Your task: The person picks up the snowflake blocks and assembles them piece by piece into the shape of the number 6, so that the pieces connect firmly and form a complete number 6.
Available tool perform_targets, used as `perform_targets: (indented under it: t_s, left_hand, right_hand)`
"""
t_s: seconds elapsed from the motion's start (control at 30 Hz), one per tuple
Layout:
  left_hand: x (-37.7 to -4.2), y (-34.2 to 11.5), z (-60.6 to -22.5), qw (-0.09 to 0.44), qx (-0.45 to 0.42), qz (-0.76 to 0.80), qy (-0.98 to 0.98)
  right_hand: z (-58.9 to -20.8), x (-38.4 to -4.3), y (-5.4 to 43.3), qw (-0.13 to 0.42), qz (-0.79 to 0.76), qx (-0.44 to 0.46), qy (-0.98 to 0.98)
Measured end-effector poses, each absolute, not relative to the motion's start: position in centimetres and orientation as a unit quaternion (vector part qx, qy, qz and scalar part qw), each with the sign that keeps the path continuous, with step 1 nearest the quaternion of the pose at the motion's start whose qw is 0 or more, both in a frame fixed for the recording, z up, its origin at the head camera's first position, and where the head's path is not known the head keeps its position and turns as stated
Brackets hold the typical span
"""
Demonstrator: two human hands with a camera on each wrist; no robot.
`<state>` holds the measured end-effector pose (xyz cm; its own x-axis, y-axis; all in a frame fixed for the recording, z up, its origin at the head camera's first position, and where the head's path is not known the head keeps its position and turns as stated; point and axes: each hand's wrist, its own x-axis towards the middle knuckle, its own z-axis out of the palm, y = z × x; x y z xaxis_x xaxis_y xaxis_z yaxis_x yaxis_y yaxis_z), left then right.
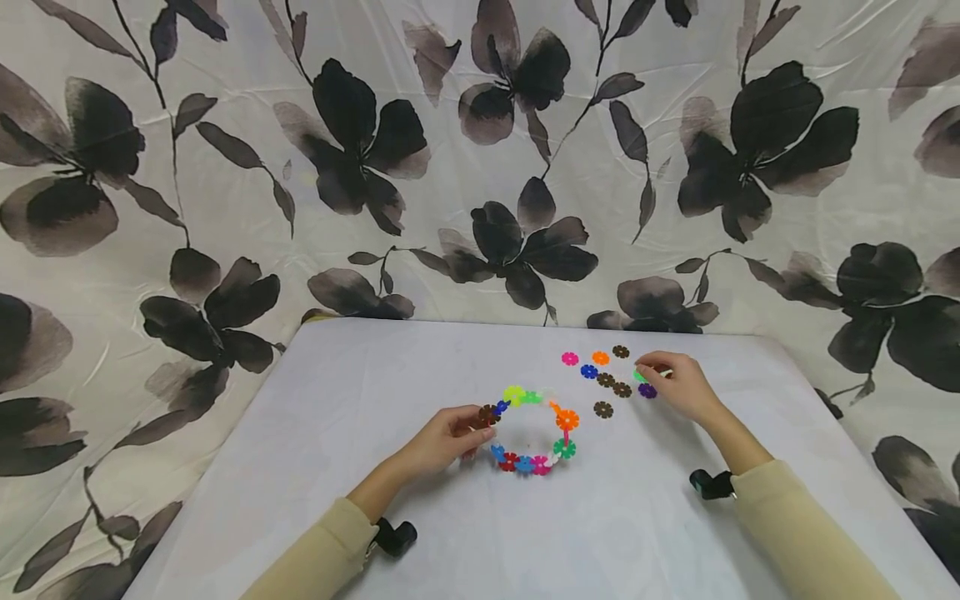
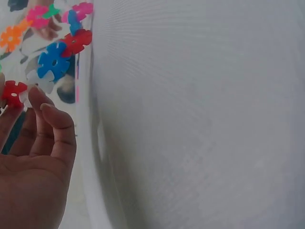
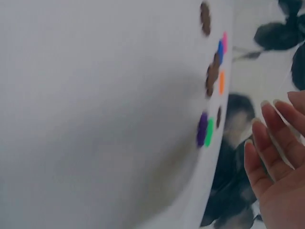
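Observation:
My left hand [image 1: 441,439] grips the left side of a ring of linked plastic snowflake discs [image 1: 525,464], by a dark brown disc [image 1: 489,415]. The ring is many-coloured and tilted up off the white table. In the left wrist view, the fingers curl by a red disc [image 2: 15,93], with a blue disc [image 2: 54,62] farther along the chain. My right hand [image 1: 681,385] hovers at the right end of the loose discs, fingers loosely bent, holding nothing. Just under its fingertips lie a green disc [image 3: 209,132] and a purple disc [image 3: 202,130].
Several loose discs lie behind and right of the ring: pink [image 1: 570,358], orange [image 1: 600,357], blue [image 1: 589,372] and brown [image 1: 603,410] among them. The white table [image 1: 360,375] ends at a floral cloth backdrop [image 1: 517,167].

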<state>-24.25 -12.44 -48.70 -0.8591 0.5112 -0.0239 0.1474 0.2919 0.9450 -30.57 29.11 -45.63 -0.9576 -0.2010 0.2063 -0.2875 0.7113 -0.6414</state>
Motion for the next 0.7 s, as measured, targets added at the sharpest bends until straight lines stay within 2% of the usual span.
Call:
perform_targets:
  t_s: [0.1,0.33,0.7]
  left_hand:
    - [-24.2,-12.5,-48.9,0.162,0.209,0.557,0.788]
    - [-24.2,-12.6,-48.9,0.160,0.210,0.561,0.784]
    - [-24.0,-12.5,-48.7,0.159,0.209,0.558,0.788]
  right_hand:
    - [-46.4,-31.3,30.5,0.040,0.338,0.097,-0.935]
    - [-47.4,-32.3,31.8,-0.056,0.315,0.054,-0.946]
    - [-47.7,-32.1,31.1,-0.077,0.311,0.055,-0.946]
